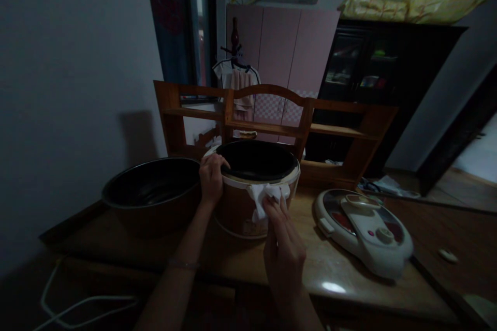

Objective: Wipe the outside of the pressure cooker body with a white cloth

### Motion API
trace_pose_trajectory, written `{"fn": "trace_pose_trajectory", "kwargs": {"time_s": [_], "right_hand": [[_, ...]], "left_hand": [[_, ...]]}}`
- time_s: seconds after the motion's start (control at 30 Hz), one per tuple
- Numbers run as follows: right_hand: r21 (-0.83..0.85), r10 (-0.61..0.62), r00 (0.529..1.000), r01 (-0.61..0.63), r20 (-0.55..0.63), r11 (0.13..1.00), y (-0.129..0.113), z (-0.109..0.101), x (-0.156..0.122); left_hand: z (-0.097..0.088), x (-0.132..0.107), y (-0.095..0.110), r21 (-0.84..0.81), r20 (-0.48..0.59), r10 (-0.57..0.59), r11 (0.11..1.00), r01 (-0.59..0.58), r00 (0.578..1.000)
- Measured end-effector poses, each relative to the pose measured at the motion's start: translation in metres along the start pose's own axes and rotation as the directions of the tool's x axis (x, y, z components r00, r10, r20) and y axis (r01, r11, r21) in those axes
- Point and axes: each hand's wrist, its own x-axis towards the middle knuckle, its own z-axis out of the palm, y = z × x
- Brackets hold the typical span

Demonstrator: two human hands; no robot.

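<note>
A rice cooker body [236,212] stands open on the wooden table [341,274], its dark inside facing up. My left hand [212,178] grips the cooker's left rim, fingers curled over the edge. My right hand [283,240] presses a white cloth [264,199] against the cooker's front rim, fingers closed on the cloth. The cooker's detached lid [365,230], white with a round knob, lies flat on the table to the right. A dark inner pot [153,191] sits just left of the cooker.
A wooden shelf unit [272,114] stands behind the cooker. A white cord [85,302] hangs at the table's left front. A small white object [448,255] lies at the far right. A dark cabinet [388,77] and pink wardrobe [287,46] stand behind.
</note>
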Motion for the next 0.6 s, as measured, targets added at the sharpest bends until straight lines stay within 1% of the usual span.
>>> {"fn": "trace_pose_trajectory", "kwargs": {"time_s": [0.07,0.17,0.23,0.3,0.33,0.47,0.53,0.6], "right_hand": [[0.013,-0.015,1.000,0.014,0.013,1.000,-0.002,-0.001,0.000],[0.071,-0.087,0.990,0.080,0.109,0.994,-0.006,0.000,-0.003],[0.110,-0.181,0.963,0.161,0.202,0.981,-0.009,0.004,-0.005],[0.121,-0.264,0.928,0.240,0.261,0.963,-0.007,0.012,-0.009],[0.108,-0.275,0.918,0.255,0.284,0.961,-0.004,0.017,-0.011],[0.012,-0.223,0.907,0.234,0.358,0.972,0.018,0.034,-0.021],[0.014,-0.236,0.889,0.251,0.393,0.968,0.030,0.035,-0.026],[0.034,-0.260,0.868,0.271,0.422,0.962,0.036,0.032,-0.028]], "left_hand": [[0.000,0.000,-0.001,-0.004,-0.007,0.000,1.000,0.000,1.000],[0.001,-0.001,-0.002,-0.016,-0.014,0.000,1.000,0.000,1.000],[0.002,-0.001,-0.003,-0.023,-0.021,0.000,1.000,0.000,1.000],[0.001,-0.001,-0.003,-0.028,-0.022,0.002,1.000,-0.002,1.000],[0.001,-0.001,-0.002,-0.027,-0.018,0.005,1.000,-0.006,1.000],[0.000,-0.001,-0.001,-0.012,-0.004,0.010,1.000,-0.010,1.000],[0.000,-0.001,-0.001,-0.007,-0.006,0.000,1.000,0.000,1.000],[0.000,-0.001,-0.001,-0.007,-0.007,-0.003,1.000,0.003,1.000]]}}
